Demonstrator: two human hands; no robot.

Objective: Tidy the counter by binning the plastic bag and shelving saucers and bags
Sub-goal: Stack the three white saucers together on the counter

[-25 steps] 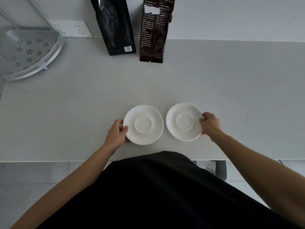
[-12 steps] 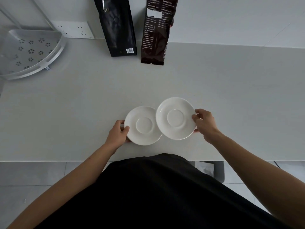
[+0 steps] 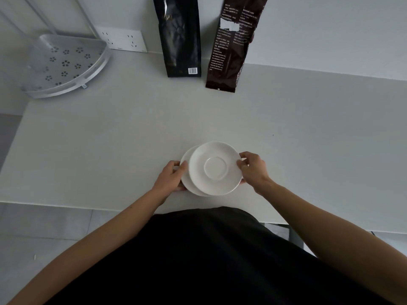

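Note:
Two white saucers overlap near the counter's front edge. The upper saucer (image 3: 215, 167) is held at its right rim by my right hand (image 3: 253, 170) and covers most of the lower saucer (image 3: 186, 179). My left hand (image 3: 171, 177) grips the lower saucer's left rim. A black bag (image 3: 179, 36) and a dark brown bag (image 3: 233, 45) stand upright against the back wall. No plastic bag is in view.
A perforated metal corner shelf (image 3: 63, 64) sits at the back left, beside a white wall socket (image 3: 122, 39). The pale counter (image 3: 308, 139) stretches to the right. The counter's left edge drops to a tiled floor (image 3: 44, 225).
My right hand lifted its saucer and carried it left, over the saucer held by my left hand. The left hand and its saucer stayed in place.

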